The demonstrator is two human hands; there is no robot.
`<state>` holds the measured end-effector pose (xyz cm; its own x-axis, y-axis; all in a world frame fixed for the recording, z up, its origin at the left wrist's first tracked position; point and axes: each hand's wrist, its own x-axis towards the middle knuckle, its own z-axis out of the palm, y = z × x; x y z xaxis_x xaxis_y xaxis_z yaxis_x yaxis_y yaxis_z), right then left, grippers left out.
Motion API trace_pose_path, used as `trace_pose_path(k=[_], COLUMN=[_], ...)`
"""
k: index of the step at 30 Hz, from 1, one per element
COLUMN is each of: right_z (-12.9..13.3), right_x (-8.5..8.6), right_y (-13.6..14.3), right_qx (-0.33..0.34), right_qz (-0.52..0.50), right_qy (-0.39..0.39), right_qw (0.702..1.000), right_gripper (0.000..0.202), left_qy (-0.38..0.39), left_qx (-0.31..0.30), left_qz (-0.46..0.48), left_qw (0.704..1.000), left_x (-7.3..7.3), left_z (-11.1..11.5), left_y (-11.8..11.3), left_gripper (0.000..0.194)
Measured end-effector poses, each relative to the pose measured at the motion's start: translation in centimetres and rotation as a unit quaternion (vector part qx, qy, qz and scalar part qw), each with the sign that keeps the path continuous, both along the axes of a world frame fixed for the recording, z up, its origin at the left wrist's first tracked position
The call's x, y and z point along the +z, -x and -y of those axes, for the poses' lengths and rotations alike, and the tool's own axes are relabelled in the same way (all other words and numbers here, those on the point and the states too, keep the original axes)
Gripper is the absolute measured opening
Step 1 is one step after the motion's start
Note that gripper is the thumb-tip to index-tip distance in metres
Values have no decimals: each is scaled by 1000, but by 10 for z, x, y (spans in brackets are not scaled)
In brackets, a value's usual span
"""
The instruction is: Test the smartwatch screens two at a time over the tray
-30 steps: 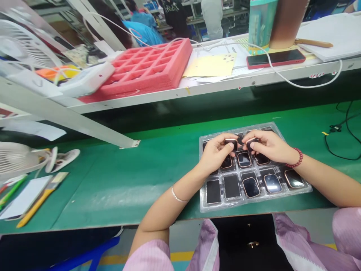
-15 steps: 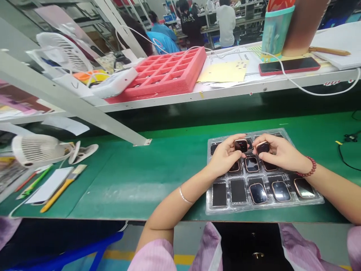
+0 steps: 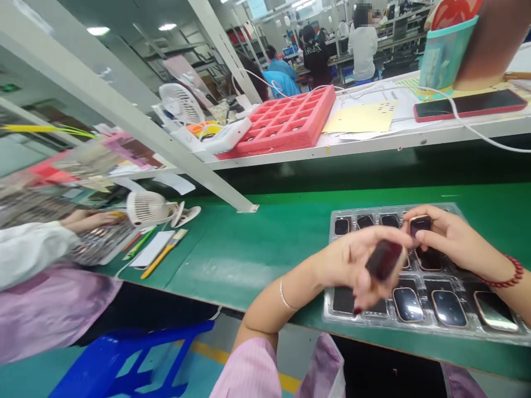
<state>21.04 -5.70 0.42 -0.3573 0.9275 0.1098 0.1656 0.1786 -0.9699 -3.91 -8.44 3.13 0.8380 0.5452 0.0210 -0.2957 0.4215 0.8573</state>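
My left hand (image 3: 357,265), smeared by motion, is closed on a smartwatch body (image 3: 386,260) with a dark face, held above the front left part of the tray. Behind it to the right, my right hand (image 3: 446,237) pinches another smartwatch body (image 3: 420,224) with a gold-coloured rim over the back rows. Under both hands lies a clear plastic tray (image 3: 332,221) of several watch bodies in separate pockets. A watch (image 3: 407,304) and another watch (image 3: 449,308) sit in its front row. My left hand hides part of that row.
A pink foam tray (image 3: 286,119), papers and a phone (image 3: 470,105) lie on the shelf above. A slanted post (image 3: 207,177) meets the bench left of my arms. Beyond it are a white fan (image 3: 145,209) and a brush (image 3: 164,254). A co-worker's hands (image 3: 91,220) work at far left.
My left hand has moved toward me with its watch, away from the right hand, and turned it. The right hand keeps its watch. The view has swung left, showing the co-worker's arms.
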Motion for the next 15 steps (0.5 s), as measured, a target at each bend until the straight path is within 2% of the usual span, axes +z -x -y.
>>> trace_pose_path(k=[2, 4, 5, 7, 10, 13, 15], right_z=[-1, -2, -2, -2, 1, 9, 18], right_x=[-2, -4, -5, -3, 8, 24, 35], right_y=[-2, -4, -4, -5, -4, -2, -1], right_qx=[-1, 1, 6, 17, 32, 48, 76], right_qz=[4, 4, -1, -24, -86, -156, -203], right_qy=[13, 31, 44, 82, 155, 213, 236], right_qw=[1000, 1000, 999, 996, 984, 963, 947], right_gripper=[27, 29, 31, 37, 49, 52, 46], left_qy=[1, 31, 50, 74, 60, 30, 1], left_qx=[-115, -211, -241, -250, -186, -43, 49], left_qz=[16, -2, -17, -36, -8, 39, 19], left_qw=[993, 977, 969, 965, 981, 998, 999], left_x=[7, 9, 7, 3, -2, 0, 0], left_z=[14, 24, 27, 33, 40, 34, 18], left_y=[5, 8, 10, 11, 14, 15, 12], left_gripper=[87, 90, 92, 95, 95, 80, 70])
